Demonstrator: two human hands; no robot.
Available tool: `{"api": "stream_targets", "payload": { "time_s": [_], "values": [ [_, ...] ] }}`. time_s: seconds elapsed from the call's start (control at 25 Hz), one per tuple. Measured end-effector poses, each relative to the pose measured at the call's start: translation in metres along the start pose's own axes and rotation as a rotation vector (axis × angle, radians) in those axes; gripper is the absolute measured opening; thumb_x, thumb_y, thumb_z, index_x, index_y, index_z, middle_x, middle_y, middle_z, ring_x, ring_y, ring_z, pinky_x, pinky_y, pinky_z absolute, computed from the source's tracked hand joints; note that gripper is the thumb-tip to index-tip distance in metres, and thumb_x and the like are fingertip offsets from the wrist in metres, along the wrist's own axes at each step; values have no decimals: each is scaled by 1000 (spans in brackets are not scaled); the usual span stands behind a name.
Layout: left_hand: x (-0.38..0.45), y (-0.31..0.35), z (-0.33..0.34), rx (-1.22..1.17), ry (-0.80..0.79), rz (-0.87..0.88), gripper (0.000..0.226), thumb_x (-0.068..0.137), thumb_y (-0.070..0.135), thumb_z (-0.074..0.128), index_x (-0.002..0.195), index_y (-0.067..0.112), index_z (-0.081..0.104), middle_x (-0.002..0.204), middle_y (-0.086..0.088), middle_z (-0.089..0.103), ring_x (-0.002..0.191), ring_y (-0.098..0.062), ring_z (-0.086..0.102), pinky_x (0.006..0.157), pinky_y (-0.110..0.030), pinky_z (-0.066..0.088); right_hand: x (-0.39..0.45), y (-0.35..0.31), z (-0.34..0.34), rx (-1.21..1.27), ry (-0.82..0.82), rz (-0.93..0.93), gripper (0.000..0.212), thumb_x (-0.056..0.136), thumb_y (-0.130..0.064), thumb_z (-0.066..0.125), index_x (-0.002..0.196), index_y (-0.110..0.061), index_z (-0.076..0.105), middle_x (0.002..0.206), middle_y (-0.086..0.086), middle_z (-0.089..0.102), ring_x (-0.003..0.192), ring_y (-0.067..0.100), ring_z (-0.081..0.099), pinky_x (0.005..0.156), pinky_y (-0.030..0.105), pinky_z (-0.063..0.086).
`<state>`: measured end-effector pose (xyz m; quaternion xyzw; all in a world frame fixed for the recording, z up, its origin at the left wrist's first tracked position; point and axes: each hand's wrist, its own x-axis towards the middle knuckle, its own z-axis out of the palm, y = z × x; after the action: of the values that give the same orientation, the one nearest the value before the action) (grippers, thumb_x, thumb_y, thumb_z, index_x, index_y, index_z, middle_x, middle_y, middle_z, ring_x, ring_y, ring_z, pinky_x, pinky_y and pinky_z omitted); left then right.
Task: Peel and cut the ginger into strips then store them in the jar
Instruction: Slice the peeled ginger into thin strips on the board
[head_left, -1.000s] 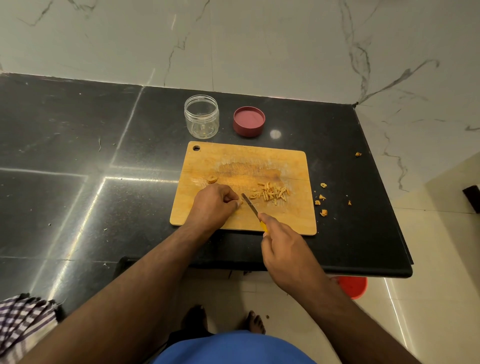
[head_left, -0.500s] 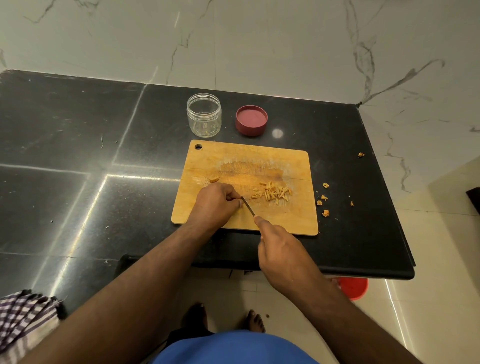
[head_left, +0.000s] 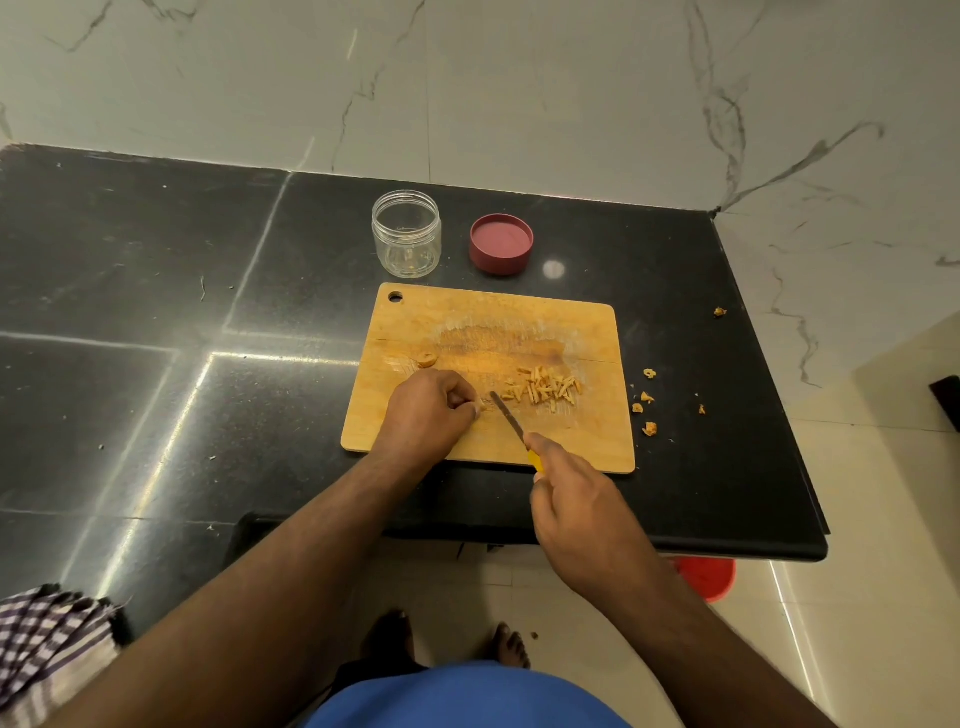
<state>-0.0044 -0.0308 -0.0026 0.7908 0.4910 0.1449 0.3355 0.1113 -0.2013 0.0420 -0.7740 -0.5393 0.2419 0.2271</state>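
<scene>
A wooden cutting board (head_left: 587, 332) lies on the black counter. A pile of ginger strips (head_left: 545, 388) sits on its right half. One small ginger slice (head_left: 427, 358) lies apart on the left. My left hand (head_left: 428, 410) has curled fingers that pinch a small ginger piece, mostly hidden, against the board. My right hand (head_left: 576, 499) grips a yellow-handled knife (head_left: 508, 417), its blade tip just right of my left fingertips. The open clear jar (head_left: 407, 234) stands behind the board, holding a few scraps. Its red lid (head_left: 501, 243) lies beside it.
Ginger peel scraps (head_left: 644, 410) lie on the counter (head_left: 156, 312) right of the board, one more near the right edge. A marble wall stands behind. A checked cloth (head_left: 47, 649) hangs at lower left. A red object (head_left: 709, 577) sits on the floor under the counter edge.
The knife dipped toward my left fingertips and has come back slightly right. My left hand stays in place on the board. The strip pile looks unchanged.
</scene>
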Motion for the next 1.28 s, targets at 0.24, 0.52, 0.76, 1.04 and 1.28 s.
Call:
{"api": "stream_targets", "payload": {
  "time_s": [0.24, 0.52, 0.76, 1.04, 1.28],
  "values": [
    [1, 2, -2, 18, -12, 0, 9, 88, 22, 72, 95, 21, 77, 92, 9, 69, 82, -4, 58, 60, -16, 38, 8, -5, 10, -60, -36, -24, 50, 104, -22, 38, 152, -29, 29, 123, -1, 56, 102, 12, 54, 87, 34, 49],
    [2, 3, -2, 33, 0, 6, 8, 87, 22, 72, 93, 20, 76, 81, 14, 62, 74, -2, 52, 56, -13, 32, 13, -3, 16, -151, -49, -53, 50, 103, -20, 36, 152, -26, 28, 117, 2, 56, 89, 16, 57, 76, 33, 51],
    [3, 3, -2, 37, -10, 2, 9, 89, 24, 71, 93, 19, 77, 84, 11, 66, 73, -2, 52, 56, -13, 32, -6, 6, 7, -140, -32, -45, 49, 103, -21, 39, 151, -27, 32, 118, -3, 57, 91, 11, 57, 79, 28, 50],
    [3, 2, -3, 23, -25, -2, 11, 90, 24, 72, 97, 20, 78, 92, 10, 69, 80, -3, 55, 59, -13, 36, -3, 0, -1, -20, -4, -23, 49, 104, -22, 38, 152, -27, 31, 125, -3, 55, 105, 10, 54, 89, 32, 48],
    [3, 3, -2, 19, -23, -12, 10, 89, 21, 70, 95, 19, 79, 92, 9, 71, 80, -4, 58, 58, -12, 35, 9, -5, 8, -45, -35, -35, 49, 103, -20, 38, 151, -25, 32, 118, 0, 58, 98, 12, 55, 83, 32, 48]
  ]
}}
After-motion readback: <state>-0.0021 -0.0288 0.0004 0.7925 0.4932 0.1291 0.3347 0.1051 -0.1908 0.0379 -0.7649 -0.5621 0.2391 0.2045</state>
